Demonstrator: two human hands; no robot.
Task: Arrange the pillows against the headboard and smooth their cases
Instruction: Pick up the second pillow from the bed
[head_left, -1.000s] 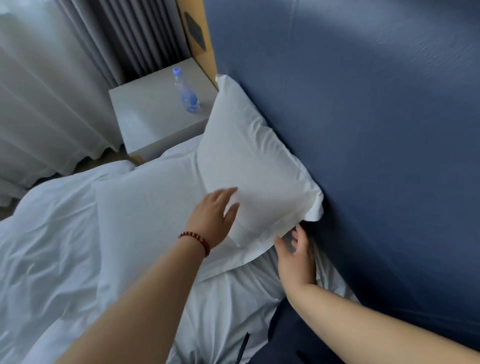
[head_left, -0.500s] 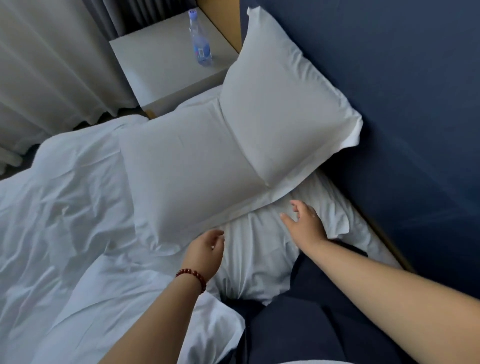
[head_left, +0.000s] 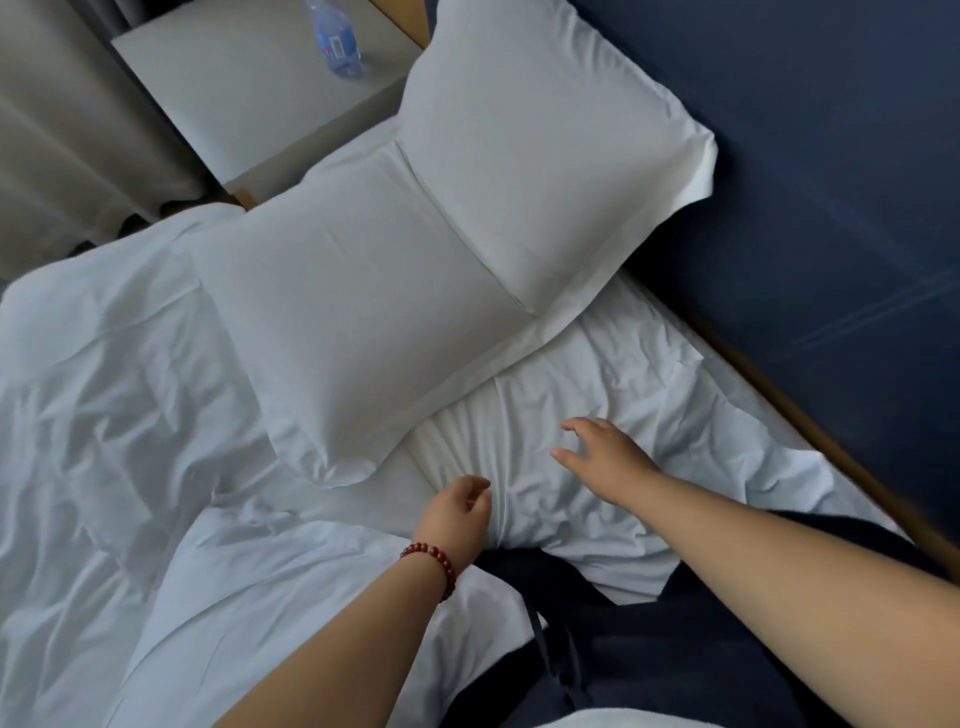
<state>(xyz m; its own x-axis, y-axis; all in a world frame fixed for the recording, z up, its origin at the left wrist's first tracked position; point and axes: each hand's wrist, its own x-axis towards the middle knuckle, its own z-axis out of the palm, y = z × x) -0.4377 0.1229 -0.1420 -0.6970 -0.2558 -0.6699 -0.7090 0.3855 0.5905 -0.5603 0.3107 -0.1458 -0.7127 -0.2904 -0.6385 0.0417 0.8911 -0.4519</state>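
**Pillows nearly set**

The upright pillow (head_left: 540, 156) leans on the headboard (head_left: 805, 182); the flat pillow (head_left: 353, 322) lies in front, probably awaiting propping. Cases look smooth. Left hand (head_left: 457, 514) and right hand (head_left: 602, 452) hover empty, fingers relaxed, above the rumpled sheet (head_left: 649, 374).

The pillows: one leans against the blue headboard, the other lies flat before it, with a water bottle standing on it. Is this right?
Not quite. In the head view the water bottle stands on the nightstand, not on the flat pillow. The other pillow does lean against the blue headboard, behind the flat one.
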